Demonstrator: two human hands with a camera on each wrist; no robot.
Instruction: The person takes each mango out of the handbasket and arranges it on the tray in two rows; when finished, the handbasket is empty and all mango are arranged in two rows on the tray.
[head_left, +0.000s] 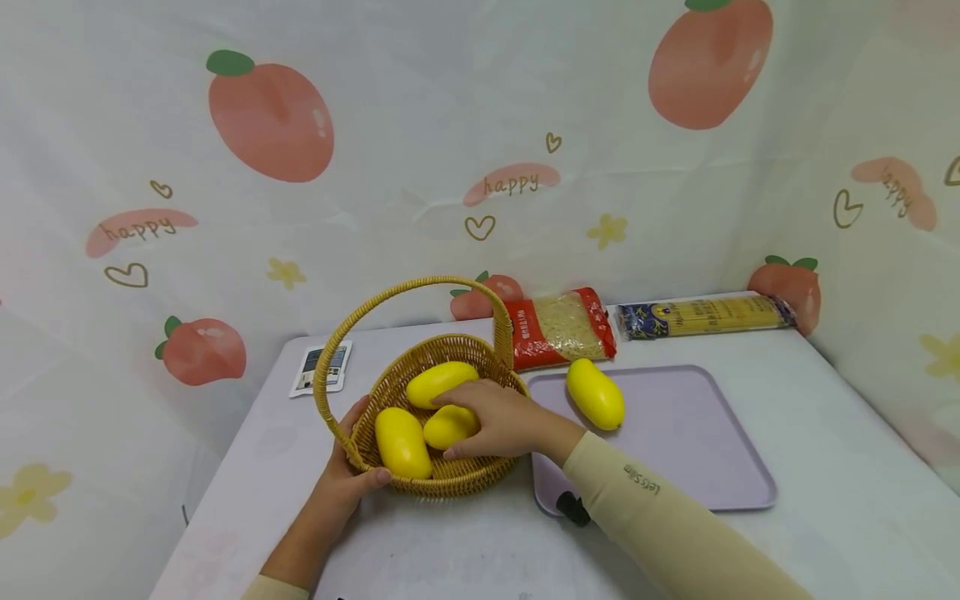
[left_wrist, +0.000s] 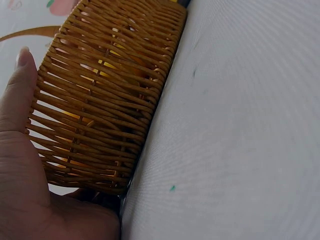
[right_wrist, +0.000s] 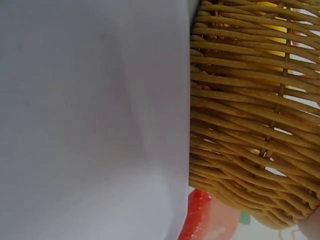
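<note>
A woven wicker basket (head_left: 468, 483) with a tall hoop handle stands on the white table. My left hand (head_left: 347, 479) grips its left side, thumb along the outer wall near the rim; in the left wrist view the thumb (left_wrist: 19, 95) lies against the weave. My right hand (head_left: 498, 417) reaches in over the right rim and holds a yellow mango (head_left: 448, 428) between thumb and fingers. Two more mangoes lie in the basket, one at the back (head_left: 435, 383) and one at front left (head_left: 402, 443). The right wrist view shows the basket wall (right_wrist: 250, 110) but little of the hand.
Right of the basket lies a lilac tray (head_left: 682, 442) with one mango (head_left: 596, 395) on it. Behind stand a red-edged noodle bag (head_left: 562, 327) and a long pack of dry noodles (head_left: 708, 317). A small white packet (head_left: 322, 368) lies at back left. A printed cloth wall (head_left: 405, 208) backs the table.
</note>
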